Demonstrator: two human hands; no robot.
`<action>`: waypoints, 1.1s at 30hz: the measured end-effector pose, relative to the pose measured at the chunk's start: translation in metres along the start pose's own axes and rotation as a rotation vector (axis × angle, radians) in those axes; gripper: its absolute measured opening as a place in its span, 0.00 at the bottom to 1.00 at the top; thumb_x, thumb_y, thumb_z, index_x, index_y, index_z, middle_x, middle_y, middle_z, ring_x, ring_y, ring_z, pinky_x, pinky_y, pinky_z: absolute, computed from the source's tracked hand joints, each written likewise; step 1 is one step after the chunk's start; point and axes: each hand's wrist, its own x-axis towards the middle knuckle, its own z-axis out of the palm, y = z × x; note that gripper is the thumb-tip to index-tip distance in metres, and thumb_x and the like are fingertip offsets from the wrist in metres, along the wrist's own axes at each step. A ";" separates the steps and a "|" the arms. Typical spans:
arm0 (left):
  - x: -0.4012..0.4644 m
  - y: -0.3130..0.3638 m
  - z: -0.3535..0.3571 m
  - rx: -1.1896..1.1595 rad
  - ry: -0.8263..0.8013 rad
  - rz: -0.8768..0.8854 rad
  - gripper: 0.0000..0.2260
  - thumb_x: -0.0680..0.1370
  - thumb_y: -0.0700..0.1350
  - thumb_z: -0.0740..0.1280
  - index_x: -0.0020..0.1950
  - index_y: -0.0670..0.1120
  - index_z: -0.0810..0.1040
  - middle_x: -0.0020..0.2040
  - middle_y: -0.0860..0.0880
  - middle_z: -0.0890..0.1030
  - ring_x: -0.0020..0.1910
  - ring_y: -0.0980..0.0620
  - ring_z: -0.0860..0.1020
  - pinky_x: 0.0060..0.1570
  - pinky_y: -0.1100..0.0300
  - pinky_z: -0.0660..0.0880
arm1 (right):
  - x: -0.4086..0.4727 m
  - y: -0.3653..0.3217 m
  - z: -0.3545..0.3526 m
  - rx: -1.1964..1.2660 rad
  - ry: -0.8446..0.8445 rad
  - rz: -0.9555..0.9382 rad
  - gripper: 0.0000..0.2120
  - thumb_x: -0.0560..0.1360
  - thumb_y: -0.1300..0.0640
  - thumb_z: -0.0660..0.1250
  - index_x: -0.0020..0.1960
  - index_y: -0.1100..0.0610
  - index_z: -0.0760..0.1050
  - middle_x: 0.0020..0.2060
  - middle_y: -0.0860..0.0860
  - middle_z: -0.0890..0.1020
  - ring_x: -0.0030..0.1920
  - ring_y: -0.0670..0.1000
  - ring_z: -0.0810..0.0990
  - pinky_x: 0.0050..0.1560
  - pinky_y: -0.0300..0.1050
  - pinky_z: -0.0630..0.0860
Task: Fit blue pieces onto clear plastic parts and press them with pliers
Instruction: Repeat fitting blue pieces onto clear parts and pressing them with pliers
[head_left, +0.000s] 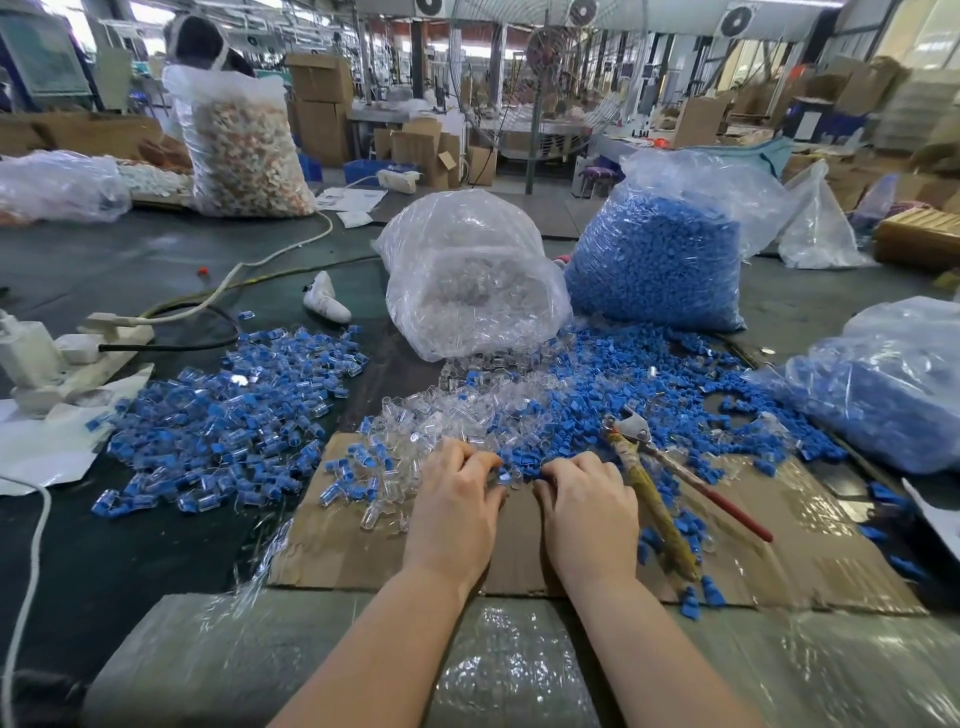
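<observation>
**A:** Where are the parts right now?

**B:** A blue piece (503, 474) on a clear plastic part (514, 477) sits between the two hands, at the far edge of the cardboard sheet (810, 525). The left hand (457, 506) has its fingers curled down onto it, grasping it at the fingertips. The right hand (589, 512) curls in from the other side, fingertips at the same spot; whether its grip actually closes on anything I cannot tell.

**A:** And the pliers?

**B:** The pliers (652, 475) lie on the cardboard just right of the right hand, untouched, head pointing away, one handle wrapped in yellowish tape and one red.

**A:** What surrounds them?

**B:** Just beyond the fingers is a loose heap of clear parts (447, 415), and to its right a spread of loose blue pieces (639, 384). To the left lies a pile of assembled blue-and-clear parts (234, 415) on the dark surface (156, 260).

**A:** Further out?

**B:** A clear bag of clear parts (467, 280) lies tipped open toward the heap. Beside it, right, stands a bag of blue pieces (660, 260), and another blue-filled bag (883, 395) rests at the right edge. A white power strip (78, 358) sits at the left.
</observation>
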 end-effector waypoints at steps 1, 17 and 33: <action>0.000 0.000 0.000 -0.001 -0.006 0.004 0.13 0.77 0.46 0.66 0.61 0.48 0.76 0.49 0.57 0.65 0.49 0.60 0.62 0.53 0.72 0.56 | 0.000 0.000 0.001 0.001 0.002 0.003 0.09 0.80 0.50 0.55 0.55 0.48 0.73 0.52 0.46 0.73 0.55 0.50 0.70 0.51 0.44 0.65; -0.004 0.004 -0.003 -0.088 -0.049 0.056 0.05 0.75 0.43 0.68 0.50 0.46 0.79 0.45 0.57 0.69 0.42 0.60 0.71 0.44 0.75 0.67 | -0.004 0.001 0.004 0.043 0.070 -0.016 0.07 0.79 0.52 0.59 0.51 0.50 0.75 0.50 0.48 0.75 0.52 0.52 0.71 0.51 0.48 0.64; -0.005 0.007 -0.009 -0.185 0.000 0.002 0.10 0.75 0.39 0.67 0.55 0.45 0.81 0.43 0.56 0.74 0.39 0.62 0.73 0.43 0.79 0.66 | -0.014 0.001 -0.001 0.226 0.215 -0.030 0.04 0.69 0.58 0.73 0.38 0.54 0.78 0.37 0.48 0.77 0.41 0.52 0.75 0.44 0.48 0.69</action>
